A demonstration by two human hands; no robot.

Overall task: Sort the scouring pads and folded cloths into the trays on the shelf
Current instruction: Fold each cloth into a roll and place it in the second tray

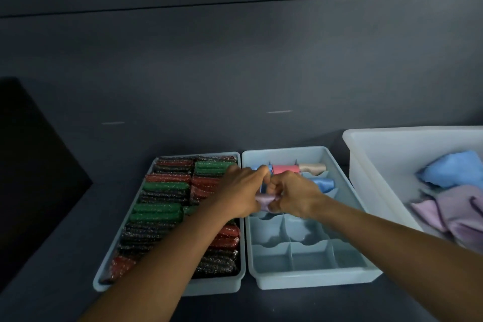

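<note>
A lilac folded cloth (262, 201) is pinched between my left hand (239, 191) and my right hand (294, 195), just above the left side of the divided blue tray (347, 273). That tray's back row holds a pink cloth (285, 168), a beige cloth (312, 168) and a partly hidden blue one. A second blue cloth (325, 183) lies in the row behind my right hand. The tray's front compartments hold nothing. To the left, a plain blue tray (167, 285) is packed with red, green and dark scouring pads (159, 210).
A large white bin (379, 165) at the right holds loose blue cloths (454, 170) and lilac cloths (460, 212). Everything stands on a dark shelf with a dark back wall. A black panel (31, 170) closes the left side.
</note>
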